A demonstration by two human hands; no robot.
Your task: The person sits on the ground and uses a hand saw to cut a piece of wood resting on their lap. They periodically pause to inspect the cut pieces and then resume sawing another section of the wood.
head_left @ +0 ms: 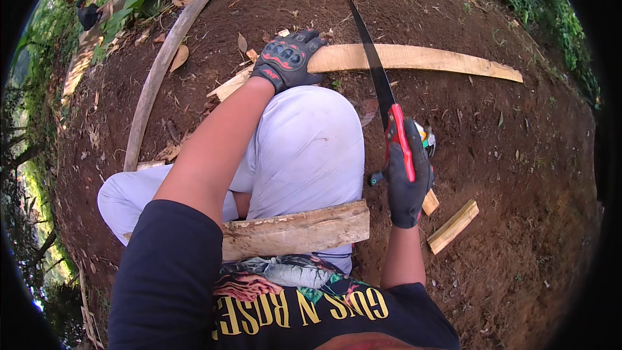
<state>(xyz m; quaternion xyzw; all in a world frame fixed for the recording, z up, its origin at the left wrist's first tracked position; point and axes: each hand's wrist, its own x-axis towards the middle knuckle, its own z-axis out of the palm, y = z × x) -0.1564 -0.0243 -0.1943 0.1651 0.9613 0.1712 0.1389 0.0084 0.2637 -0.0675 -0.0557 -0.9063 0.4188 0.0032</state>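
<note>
A person crouching on bare reddish-brown earth pins a long, pale, split strip of wood (414,58) to the ground with the left hand (287,58), clad in a black glove with red knuckle padding, its fingers curled down and clamped over the near end of the strip. The right hand (407,178), in a plain dark glove, has its fingers wrapped tightly around the red handle of a hand saw with a dark, narrow, pointed blade (376,65), which lies across the strip roughly a third of the way along from the gripped end, the tip reaching past the far edge. Whether the teeth have bitten into the wood cannot be told from here; no separated offcut shows at the blade, so the cut appears to be at or near its start, with most of the sawing left. Two short pale wooden blocks (452,225) lie on the soil just beside the right wrist (seemingly pieces already cut). A rough, thick slab of timber (295,232) rests under the person's white-trousered legs, and a long curved grey pole (162,68) lies well apart to the left.
</note>
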